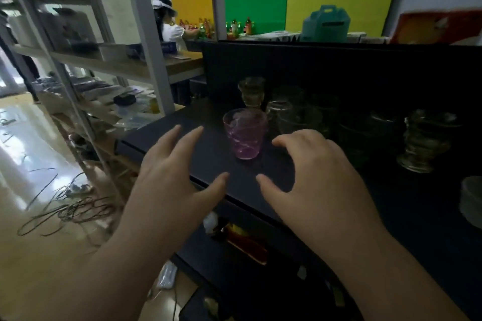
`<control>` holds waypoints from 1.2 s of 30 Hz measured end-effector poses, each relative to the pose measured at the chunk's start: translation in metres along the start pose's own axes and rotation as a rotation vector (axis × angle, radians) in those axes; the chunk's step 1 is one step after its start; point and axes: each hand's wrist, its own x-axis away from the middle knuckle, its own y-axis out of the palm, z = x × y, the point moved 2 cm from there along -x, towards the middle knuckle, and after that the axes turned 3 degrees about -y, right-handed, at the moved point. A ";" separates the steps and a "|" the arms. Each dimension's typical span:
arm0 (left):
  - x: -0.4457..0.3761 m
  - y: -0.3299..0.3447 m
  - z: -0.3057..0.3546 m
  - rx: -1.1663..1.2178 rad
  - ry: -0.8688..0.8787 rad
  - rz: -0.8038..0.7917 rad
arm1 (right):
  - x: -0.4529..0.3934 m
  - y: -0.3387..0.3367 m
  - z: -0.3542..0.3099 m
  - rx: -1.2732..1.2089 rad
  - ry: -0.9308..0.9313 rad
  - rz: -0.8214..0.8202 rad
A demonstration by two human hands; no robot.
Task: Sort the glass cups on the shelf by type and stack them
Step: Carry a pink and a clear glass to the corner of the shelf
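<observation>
A pink glass cup [245, 135] stands upright on the dark shelf [167, 135], near its front left. Behind it is a stack of clear footed glasses [251, 92]. To the right stand several clear glass cups [294, 116], and a stack of ribbed glasses [423, 142] sits farther right. My left hand [173, 177] hovers open over the shelf's front edge, left of the pink cup. On the other side of the cup, my right hand [315, 177] is open, fingers curled. Neither hand touches a cup.
A pale glass bowl [472, 200] sits at the right edge. A grey metal rack [146, 60] with clutter stands to the left, with cables [67, 206] on the floor. A person [169, 26] works at a far table. A lower shelf holds red items [245, 242].
</observation>
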 end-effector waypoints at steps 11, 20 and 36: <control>-0.137 0.074 -0.003 0.182 0.389 -0.274 | -0.024 0.008 0.011 0.252 0.514 0.148; -0.165 0.067 -0.041 0.344 0.419 -0.446 | -0.077 0.047 0.003 0.188 0.724 0.180; -0.153 0.066 -0.036 0.537 0.455 -0.475 | -0.063 0.046 -0.001 -0.130 0.797 0.507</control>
